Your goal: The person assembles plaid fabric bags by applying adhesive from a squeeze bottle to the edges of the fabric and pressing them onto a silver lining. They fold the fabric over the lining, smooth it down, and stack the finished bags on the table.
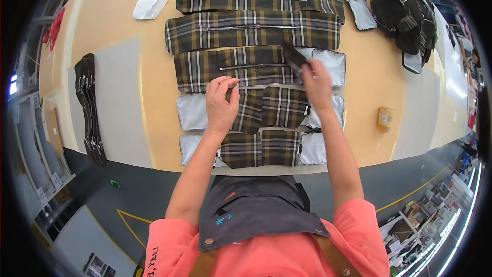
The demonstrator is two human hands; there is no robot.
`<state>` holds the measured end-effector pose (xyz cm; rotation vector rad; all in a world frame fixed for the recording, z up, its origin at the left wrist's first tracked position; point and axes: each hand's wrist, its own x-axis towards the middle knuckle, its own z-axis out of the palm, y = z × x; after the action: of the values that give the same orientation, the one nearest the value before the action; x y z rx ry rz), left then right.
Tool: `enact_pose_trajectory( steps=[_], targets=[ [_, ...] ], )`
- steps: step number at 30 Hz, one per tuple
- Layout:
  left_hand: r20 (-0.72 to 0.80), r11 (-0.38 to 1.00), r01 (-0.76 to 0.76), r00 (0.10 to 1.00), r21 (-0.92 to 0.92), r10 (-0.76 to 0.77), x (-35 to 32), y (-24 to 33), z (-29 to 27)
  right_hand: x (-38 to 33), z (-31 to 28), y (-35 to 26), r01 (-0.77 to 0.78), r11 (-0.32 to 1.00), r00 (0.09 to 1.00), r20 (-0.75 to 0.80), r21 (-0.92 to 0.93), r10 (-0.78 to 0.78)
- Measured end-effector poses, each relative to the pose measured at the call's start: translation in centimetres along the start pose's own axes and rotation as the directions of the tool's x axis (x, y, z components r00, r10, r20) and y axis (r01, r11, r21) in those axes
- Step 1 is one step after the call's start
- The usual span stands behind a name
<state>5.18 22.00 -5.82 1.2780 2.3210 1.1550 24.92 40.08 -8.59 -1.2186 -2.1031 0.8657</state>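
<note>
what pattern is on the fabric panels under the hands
Plaid: dark olive-brown with white and grey lines, on the fabric panels. The only view, the head camera, shows it clearly.

A plaid cloth piece (241,66) with a zipper lies flat on the counter (369,77). Another plaid piece (271,106) lies flat just below it, on grey lining.

coral short-sleeved shirt under a dark grey apron (brown straps), bare forearms.

Fabric panels (256,66) stacked mid-table (118,97); jar (385,117) right.
</note>
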Motion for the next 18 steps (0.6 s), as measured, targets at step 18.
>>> enact_pose_trajectory(
  steps=[18],
  targets=[
    [0.314, 0.961, -0.219, 0.936, 0.171, 0.158, -6.5, -0.1, 3.0, -13.1, 5.1, -4.4, 0.278, 0.915, 0.955, 0.189, -0.294, -0.230]
  ],
)
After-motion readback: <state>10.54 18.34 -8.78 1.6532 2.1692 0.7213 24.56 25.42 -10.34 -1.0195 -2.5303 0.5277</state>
